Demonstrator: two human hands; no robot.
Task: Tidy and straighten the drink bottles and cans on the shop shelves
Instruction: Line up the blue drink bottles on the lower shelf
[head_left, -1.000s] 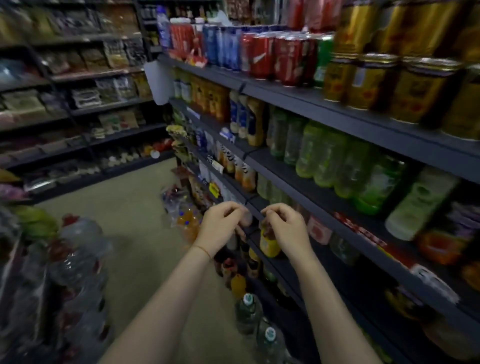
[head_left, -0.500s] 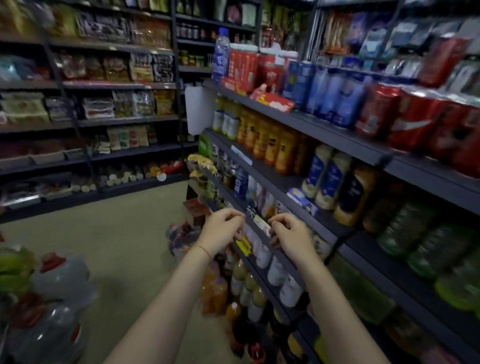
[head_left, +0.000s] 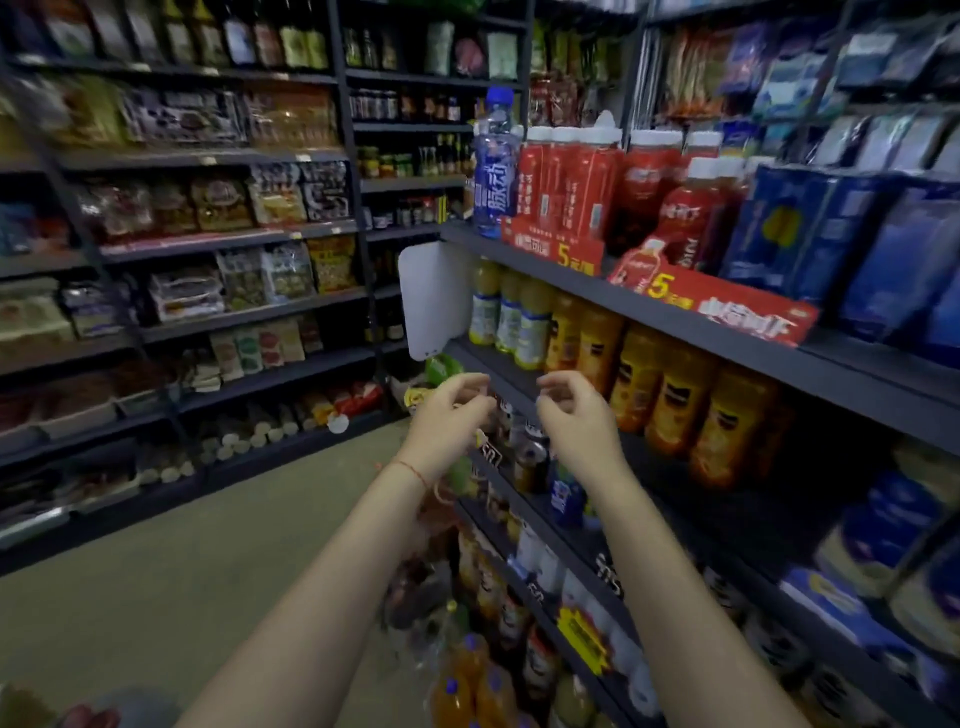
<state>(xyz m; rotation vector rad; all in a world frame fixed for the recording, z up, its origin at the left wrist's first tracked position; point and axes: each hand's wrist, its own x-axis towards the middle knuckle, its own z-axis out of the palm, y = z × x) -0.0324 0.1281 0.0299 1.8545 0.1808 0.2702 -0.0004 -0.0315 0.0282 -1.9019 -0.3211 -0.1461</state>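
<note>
Both my hands hover in front of the dark drink shelves on the right. My left hand (head_left: 453, 422) and my right hand (head_left: 575, 422) have loosely curled fingers and hold nothing. Between and just below them stand small dark bottles and cans (head_left: 530, 457) on a middle shelf. One shelf up, a row of orange juice bottles (head_left: 670, 384) and yellow-green bottles (head_left: 506, 317) stands upright. The top shelf carries red bottles with white caps (head_left: 571, 182), a tall blue bottle (head_left: 493, 166) and blue packs (head_left: 795, 228).
Red price strips (head_left: 727, 301) hang on the top shelf's edge. A white sign (head_left: 434, 301) sticks out from the shelf end. Orange bottles (head_left: 467, 686) stand on the floor by the lowest shelf. Snack shelves (head_left: 208, 244) line the far left across a greenish floor (head_left: 182, 561).
My view has swung left and upward along the shelves. Both hands have risen from the low shelf of small bottles and now hover apart, holding nothing.
</note>
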